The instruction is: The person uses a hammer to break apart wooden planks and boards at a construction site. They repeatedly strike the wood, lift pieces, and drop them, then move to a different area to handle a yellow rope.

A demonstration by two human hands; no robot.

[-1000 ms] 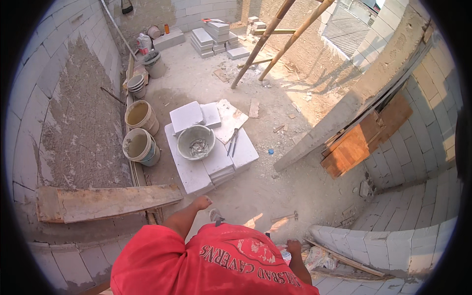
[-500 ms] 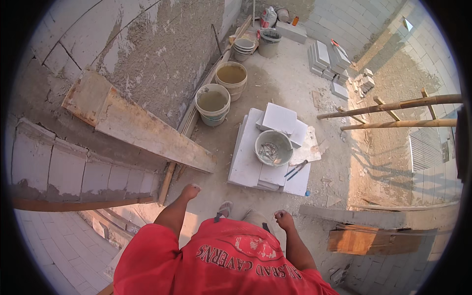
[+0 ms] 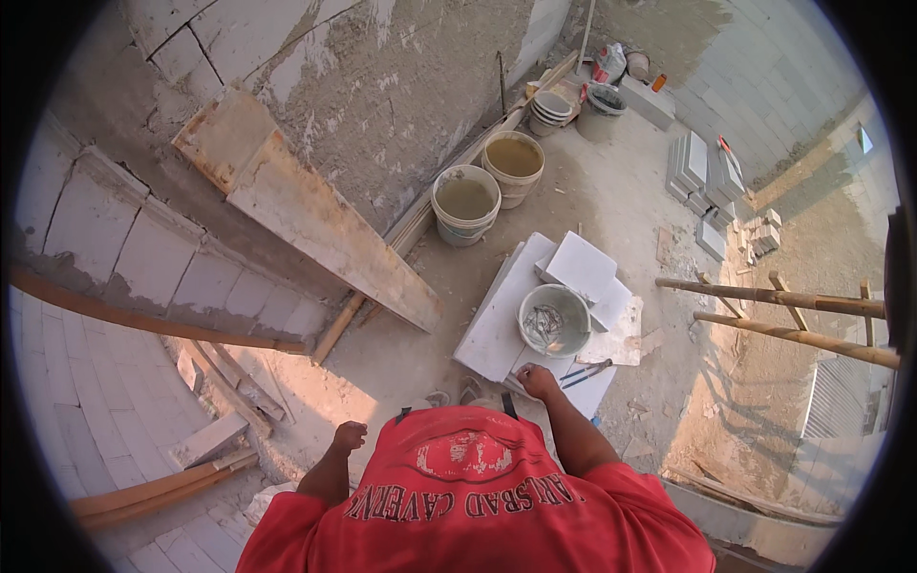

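Observation:
My right hand (image 3: 537, 379) is over the near edge of a low stack of white blocks (image 3: 487, 336), its fingers curled; whatever they may hold is too small to make out. Just beyond it on the stack stands a grey bucket (image 3: 579, 334) with thin metal pieces inside, perhaps nails. Blue-handled pincers (image 3: 585, 373) lie right of my hand, beside the bucket. My left hand (image 3: 351, 435) hangs low at my left side, fingers curled in, with nothing visible in it and touching nothing.
Two pails of murky liquid (image 3: 466, 199) (image 3: 513, 162) stand along the rough left wall. A long plank form (image 3: 325, 239) juts out from that wall. Bamboo poles (image 3: 774, 300) reach in from the right. More blocks (image 3: 690, 164) and buckets (image 3: 602, 107) are farther back.
My body has turned left and come closer to the block stack. My right hand has moved forward to the stack's edge; my left hand has dropped back toward my side.

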